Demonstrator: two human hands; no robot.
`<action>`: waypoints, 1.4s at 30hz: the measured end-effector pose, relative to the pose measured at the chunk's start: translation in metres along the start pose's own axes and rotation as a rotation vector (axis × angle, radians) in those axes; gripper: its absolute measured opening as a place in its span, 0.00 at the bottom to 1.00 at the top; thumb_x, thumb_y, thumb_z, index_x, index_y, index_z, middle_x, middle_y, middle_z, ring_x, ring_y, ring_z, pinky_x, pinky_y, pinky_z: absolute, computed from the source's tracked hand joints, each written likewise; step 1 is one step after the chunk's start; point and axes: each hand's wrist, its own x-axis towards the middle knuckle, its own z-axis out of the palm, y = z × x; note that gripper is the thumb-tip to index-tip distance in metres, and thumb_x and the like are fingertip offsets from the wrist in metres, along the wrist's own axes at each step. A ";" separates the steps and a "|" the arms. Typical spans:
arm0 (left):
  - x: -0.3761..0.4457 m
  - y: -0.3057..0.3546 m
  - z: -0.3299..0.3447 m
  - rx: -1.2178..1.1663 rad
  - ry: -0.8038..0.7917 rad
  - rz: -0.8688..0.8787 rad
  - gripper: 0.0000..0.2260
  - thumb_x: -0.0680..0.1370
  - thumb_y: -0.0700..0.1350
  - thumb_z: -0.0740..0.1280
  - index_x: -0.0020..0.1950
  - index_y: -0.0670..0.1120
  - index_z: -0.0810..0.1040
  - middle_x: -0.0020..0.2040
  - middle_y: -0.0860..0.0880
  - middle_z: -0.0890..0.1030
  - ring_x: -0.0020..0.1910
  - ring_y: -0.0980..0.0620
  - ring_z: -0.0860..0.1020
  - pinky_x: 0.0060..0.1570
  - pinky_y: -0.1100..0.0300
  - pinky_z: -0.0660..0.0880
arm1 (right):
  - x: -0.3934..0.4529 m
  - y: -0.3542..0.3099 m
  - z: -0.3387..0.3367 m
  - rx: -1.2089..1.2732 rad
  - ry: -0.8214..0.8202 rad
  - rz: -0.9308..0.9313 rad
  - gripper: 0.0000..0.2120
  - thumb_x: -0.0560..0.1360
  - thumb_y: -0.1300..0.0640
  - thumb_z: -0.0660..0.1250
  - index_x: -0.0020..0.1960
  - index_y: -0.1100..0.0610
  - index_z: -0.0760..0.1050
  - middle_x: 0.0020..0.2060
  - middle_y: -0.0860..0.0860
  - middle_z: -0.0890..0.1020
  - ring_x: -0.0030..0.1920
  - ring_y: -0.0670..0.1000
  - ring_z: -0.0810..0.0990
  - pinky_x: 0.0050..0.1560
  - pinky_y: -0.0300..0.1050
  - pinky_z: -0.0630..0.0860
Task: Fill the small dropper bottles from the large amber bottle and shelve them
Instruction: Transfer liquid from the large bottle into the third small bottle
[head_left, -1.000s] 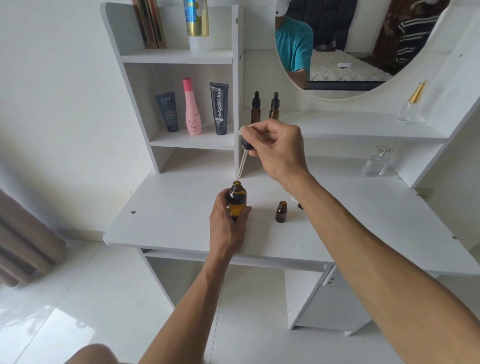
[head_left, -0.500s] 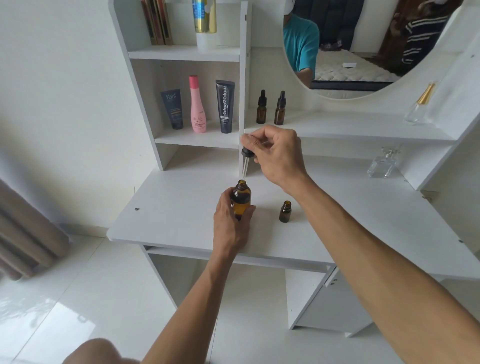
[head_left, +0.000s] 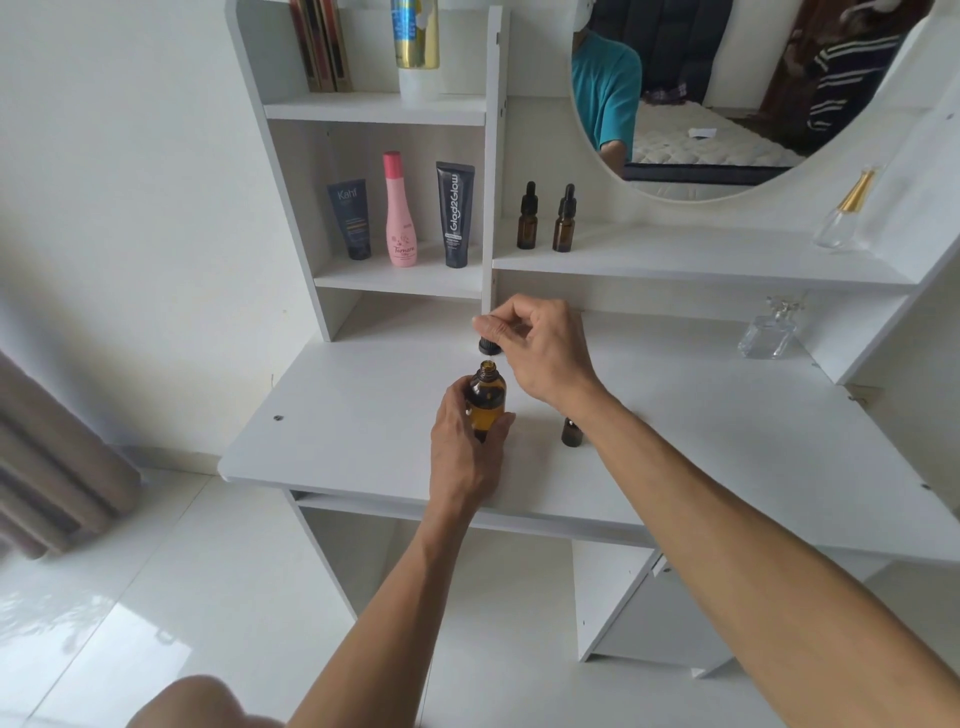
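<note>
Soft, even daylight fills the scene, bright enough that the white wall (head_left: 130, 208) and counter (head_left: 363, 426) look slightly washed out, and shadows stay faint (only a pale one lies under the hands (head_left: 540, 353)). A hazy window glare spreads over the glossy floor tiles (head_left: 67, 618) at lower left. The wide lens bows the shelf uprights (head_left: 249, 104) and counter edges outward toward the borders, while focus holds fairly sharp in the middle, labels readable.

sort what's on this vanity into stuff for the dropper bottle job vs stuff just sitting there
For the job: large amber bottle, dropper cap, open small bottle, two capped dropper bottles on the shelf.

Lying about: Kahf tube, pink bottle, Glad2Glow tube, two clear perfume bottles.
</note>
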 end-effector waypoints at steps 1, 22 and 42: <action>0.000 0.000 0.000 0.001 -0.002 -0.002 0.21 0.75 0.46 0.73 0.64 0.54 0.69 0.56 0.55 0.77 0.53 0.56 0.76 0.53 0.57 0.77 | -0.002 0.003 0.002 -0.012 -0.004 0.011 0.10 0.75 0.51 0.73 0.42 0.59 0.83 0.35 0.48 0.86 0.36 0.47 0.85 0.43 0.51 0.83; 0.000 0.001 0.000 0.002 0.001 0.004 0.21 0.75 0.45 0.73 0.65 0.52 0.69 0.58 0.54 0.78 0.54 0.55 0.76 0.54 0.56 0.77 | -0.008 0.001 0.000 0.067 0.003 0.066 0.09 0.75 0.53 0.74 0.45 0.60 0.83 0.36 0.50 0.86 0.35 0.41 0.83 0.43 0.39 0.82; -0.001 0.003 -0.001 0.020 0.000 -0.011 0.22 0.75 0.46 0.73 0.66 0.51 0.69 0.56 0.57 0.76 0.51 0.57 0.75 0.48 0.69 0.71 | 0.005 -0.024 -0.026 0.218 0.163 0.039 0.07 0.74 0.53 0.75 0.45 0.57 0.83 0.36 0.45 0.85 0.39 0.45 0.85 0.44 0.53 0.84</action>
